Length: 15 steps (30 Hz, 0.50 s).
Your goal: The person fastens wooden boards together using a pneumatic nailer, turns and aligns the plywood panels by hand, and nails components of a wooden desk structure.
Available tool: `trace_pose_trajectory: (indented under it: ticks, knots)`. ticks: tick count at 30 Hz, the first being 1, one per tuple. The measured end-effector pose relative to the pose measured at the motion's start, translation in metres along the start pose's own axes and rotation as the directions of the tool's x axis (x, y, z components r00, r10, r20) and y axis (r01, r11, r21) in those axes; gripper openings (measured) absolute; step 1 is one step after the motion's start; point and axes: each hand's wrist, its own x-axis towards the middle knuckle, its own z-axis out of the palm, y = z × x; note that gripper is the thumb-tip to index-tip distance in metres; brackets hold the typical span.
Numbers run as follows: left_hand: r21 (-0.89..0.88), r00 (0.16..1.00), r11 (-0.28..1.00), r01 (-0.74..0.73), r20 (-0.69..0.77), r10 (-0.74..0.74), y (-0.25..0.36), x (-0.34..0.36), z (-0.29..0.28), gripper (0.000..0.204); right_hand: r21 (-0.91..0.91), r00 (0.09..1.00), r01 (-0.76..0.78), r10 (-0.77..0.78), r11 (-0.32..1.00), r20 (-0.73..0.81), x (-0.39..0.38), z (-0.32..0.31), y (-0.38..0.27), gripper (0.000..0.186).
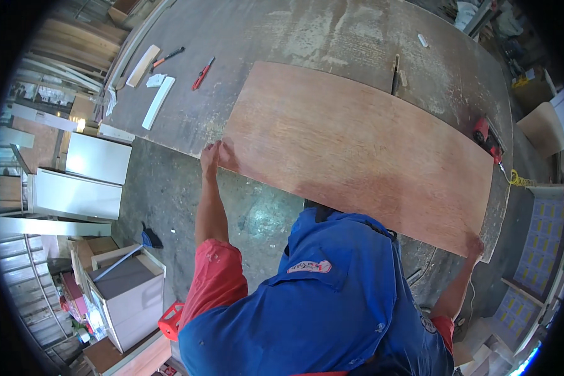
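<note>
A long reddish-brown plywood sheet (357,150) lies flat on the worn workbench (282,37), its near edge close to my body. My left hand (212,158) is at the sheet's near left corner, fingers bent and pressed together against its edge. At the near right corner, my right hand (474,246) grips the sheet's edge; its fingers are partly hidden. Past the sheet's right end, a red and black power tool (487,139) rests on the bench, joined to a yellow coiled hose (520,180).
On the bench's left lie a hammer (167,57), a red cutter (203,73), a pale wood strip (143,66) and a white strip (159,102). A slot (395,74) cuts the bench beyond the sheet. White panels (78,193) and a cabinet box (128,301) stand at left.
</note>
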Motion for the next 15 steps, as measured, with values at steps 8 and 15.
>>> trace_pose_trajectory:
  ticks: [8,15]
  knots:
    - [0.129,0.970,0.962,0.242,-0.009,-0.243,-0.041,-0.024,-0.062,0.044,-0.308,0.992,-0.005,0.044,0.951,0.121,-0.025,0.025,-0.109,0.048]
    - [-0.357,0.998,0.933,0.048,-0.009,-0.054,-0.056,-0.041,0.000,0.026,-0.225,0.988,0.149,-0.152,0.963,0.003,-0.016,-0.031,-0.034,0.050]
